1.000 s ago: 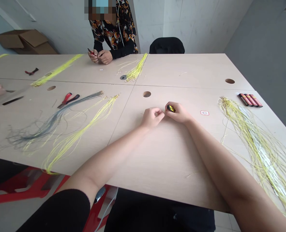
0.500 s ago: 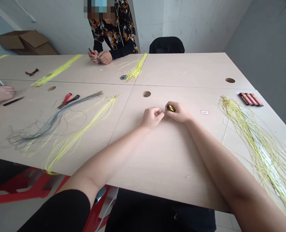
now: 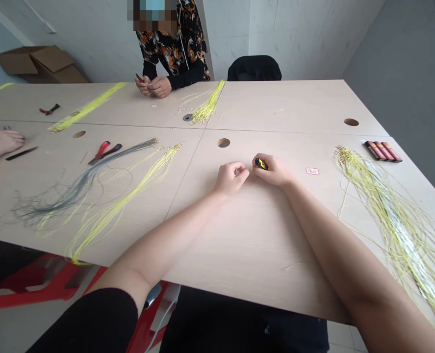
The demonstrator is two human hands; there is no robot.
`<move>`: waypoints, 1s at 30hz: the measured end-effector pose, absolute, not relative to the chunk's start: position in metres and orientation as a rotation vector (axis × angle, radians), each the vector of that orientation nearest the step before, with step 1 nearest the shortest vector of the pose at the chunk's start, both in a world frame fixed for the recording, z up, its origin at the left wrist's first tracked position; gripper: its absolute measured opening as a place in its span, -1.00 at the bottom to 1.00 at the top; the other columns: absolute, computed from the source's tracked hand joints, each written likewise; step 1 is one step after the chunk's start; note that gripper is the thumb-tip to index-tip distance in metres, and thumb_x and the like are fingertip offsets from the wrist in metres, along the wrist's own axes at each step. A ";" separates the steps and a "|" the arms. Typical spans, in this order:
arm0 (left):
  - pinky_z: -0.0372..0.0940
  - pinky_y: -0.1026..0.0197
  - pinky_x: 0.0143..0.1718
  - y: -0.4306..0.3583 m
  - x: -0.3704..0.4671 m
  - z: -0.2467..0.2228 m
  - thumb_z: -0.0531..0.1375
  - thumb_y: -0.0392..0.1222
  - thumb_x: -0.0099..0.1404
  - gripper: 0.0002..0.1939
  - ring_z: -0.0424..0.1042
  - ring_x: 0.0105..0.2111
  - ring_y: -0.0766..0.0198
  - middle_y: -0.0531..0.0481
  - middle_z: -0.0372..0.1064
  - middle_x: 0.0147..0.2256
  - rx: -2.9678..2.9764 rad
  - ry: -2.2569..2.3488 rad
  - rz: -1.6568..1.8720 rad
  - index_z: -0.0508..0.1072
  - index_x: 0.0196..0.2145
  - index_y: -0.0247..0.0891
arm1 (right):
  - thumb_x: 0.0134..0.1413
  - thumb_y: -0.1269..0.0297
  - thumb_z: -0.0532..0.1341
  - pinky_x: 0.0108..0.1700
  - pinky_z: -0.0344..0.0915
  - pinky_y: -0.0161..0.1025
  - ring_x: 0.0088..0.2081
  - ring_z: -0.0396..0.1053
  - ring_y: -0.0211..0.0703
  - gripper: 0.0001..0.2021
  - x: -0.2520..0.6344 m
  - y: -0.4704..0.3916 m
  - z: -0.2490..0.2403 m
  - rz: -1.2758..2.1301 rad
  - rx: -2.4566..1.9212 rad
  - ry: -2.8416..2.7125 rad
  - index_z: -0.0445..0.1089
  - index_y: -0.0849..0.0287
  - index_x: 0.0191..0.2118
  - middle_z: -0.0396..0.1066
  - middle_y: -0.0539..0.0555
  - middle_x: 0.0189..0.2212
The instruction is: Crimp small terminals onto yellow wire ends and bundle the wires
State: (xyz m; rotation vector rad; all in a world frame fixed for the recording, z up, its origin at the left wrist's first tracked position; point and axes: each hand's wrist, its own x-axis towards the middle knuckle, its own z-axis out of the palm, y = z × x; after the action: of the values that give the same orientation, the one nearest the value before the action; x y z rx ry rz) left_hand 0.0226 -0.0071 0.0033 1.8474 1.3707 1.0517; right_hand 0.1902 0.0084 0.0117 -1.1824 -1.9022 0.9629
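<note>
My right hand (image 3: 272,170) is wrapped round a small black-and-yellow tube (image 3: 261,164), whose round dark end pokes out toward the left. Just beside it, my left hand (image 3: 231,177) is closed, thumb and forefinger tips pinched together. Whatever those fingertips hold, if anything, is too fine to make out. A narrow gap separates the two hands, both low over the wooden table (image 3: 261,235). To the right of my right hand lies a small white label with a red border (image 3: 312,171).
Yellow cords (image 3: 129,196) and grey cords (image 3: 81,184) lie left, near red-and-black pliers (image 3: 102,153). More yellow cords (image 3: 381,196) and several red-and-black tubes (image 3: 382,151) lie right. Across sits a co-worker (image 3: 171,54); another person's hand (image 3: 6,142) is far left. Table hole (image 3: 223,142).
My right hand with the black-and-yellow tube has barely shifted; my left hand keeps its pinch. At far left, the other person's hand has moved slightly.
</note>
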 end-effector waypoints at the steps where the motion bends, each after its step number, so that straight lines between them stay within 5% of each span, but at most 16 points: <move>1: 0.13 0.28 -0.45 -0.007 0.022 0.003 0.12 -0.19 0.09 -0.85 0.19 -0.56 0.38 0.12 0.28 -0.59 1.844 1.369 1.064 0.33 -0.59 -0.25 | -0.21 0.30 0.09 -0.40 0.05 -0.25 -0.47 0.09 -0.26 -0.92 0.190 0.009 0.012 0.962 -1.178 -1.901 0.22 0.15 -0.48 0.19 -0.05 -0.54; 30: 0.13 0.28 -0.46 -0.005 0.023 -0.002 0.15 -0.18 0.13 -0.82 0.21 -0.55 0.39 0.09 0.34 -0.58 1.901 1.287 1.165 0.37 -0.58 -0.26 | -0.12 0.17 0.18 -0.40 0.04 -0.27 -0.47 0.10 -0.29 -0.80 0.191 0.011 0.008 1.027 -1.176 -1.761 0.39 0.22 -0.49 0.25 -0.02 -0.56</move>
State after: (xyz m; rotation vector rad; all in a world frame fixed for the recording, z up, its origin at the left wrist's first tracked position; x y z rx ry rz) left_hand 0.0227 -0.0048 -0.0022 1.9013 1.2865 1.1645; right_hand 0.1914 0.0111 0.0079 -1.1764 -1.7608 1.0269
